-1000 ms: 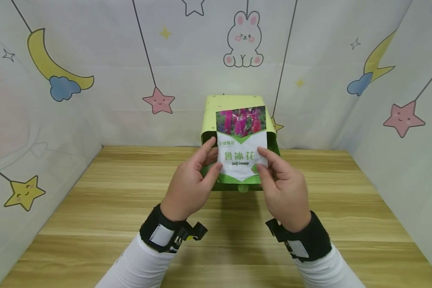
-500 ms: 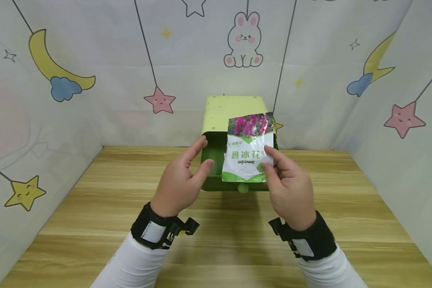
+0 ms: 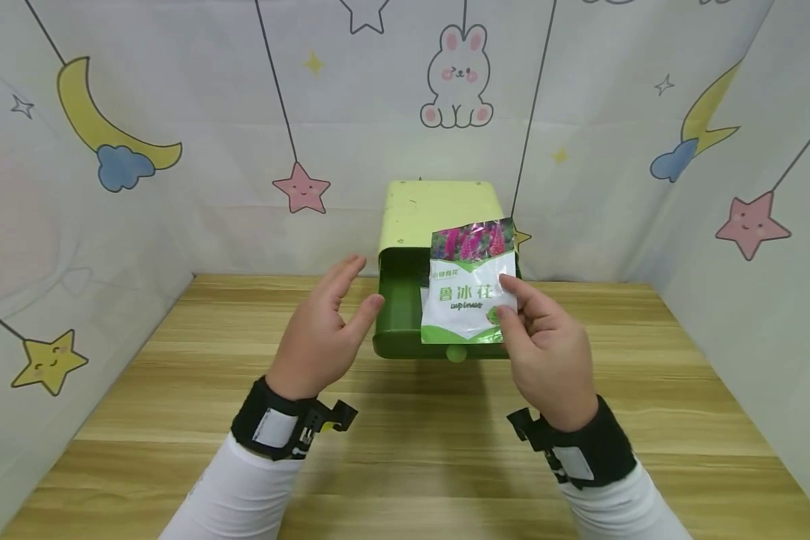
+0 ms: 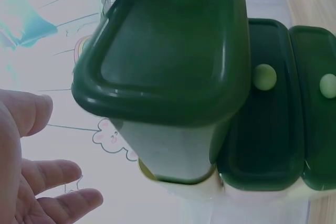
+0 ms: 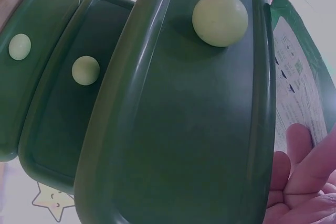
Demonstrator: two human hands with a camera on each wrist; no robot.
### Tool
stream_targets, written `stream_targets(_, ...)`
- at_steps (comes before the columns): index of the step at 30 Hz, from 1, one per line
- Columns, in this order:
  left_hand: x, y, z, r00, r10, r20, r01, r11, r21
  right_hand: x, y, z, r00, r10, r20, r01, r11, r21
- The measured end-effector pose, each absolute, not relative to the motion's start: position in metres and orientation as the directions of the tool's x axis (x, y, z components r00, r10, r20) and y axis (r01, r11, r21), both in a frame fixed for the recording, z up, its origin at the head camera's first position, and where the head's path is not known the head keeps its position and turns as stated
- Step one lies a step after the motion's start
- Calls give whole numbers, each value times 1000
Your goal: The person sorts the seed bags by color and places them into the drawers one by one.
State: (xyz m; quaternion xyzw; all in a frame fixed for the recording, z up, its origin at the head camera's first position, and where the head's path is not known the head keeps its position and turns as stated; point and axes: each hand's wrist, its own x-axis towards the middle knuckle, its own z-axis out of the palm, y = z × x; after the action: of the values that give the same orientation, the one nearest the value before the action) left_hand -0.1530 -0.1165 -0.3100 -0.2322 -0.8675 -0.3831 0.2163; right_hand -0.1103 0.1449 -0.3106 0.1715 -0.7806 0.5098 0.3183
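My right hand point(image 3: 555, 352) pinches the right edge of a white and green seed packet point(image 3: 466, 281) with pink flowers printed along its top. Beneath the packet is a dark green drawer point(image 3: 401, 341), pulled out of a small chest with a pale yellow-green top point(image 3: 442, 210). The packet covers much of the drawer's opening; a sliver of something pale and dark shows at the packet's left edge. My left hand point(image 3: 319, 334) is left of the drawer, fingers extended, touching nothing. In the right wrist view, small print covers the packet's back point(image 5: 299, 85).
Two more drawers, a middle one point(image 4: 262, 129) and a bottom one point(image 4: 317, 124), sit pushed in below the pulled-out one, each with a round pale knob. The chest stands on a wood-grain table point(image 3: 243, 322) against a printed white backdrop point(image 3: 351, 112).
My left hand has let go of the packet and moved left, away from it. The right hand has shifted the packet slightly right and tilted it, uncovering the drawer's left part.
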Motion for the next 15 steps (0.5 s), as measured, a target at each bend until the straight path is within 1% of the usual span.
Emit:
stream_targets(5,-154,-120,-311,-811,229,539,545,631,552,-110,146,-310,-753,61,655,-575,422,-701)
stream_targets(15,-159,-126,-313,-832,219,510,507,674,537,-111,150,-309,-754,72,653,-539,502,-677)
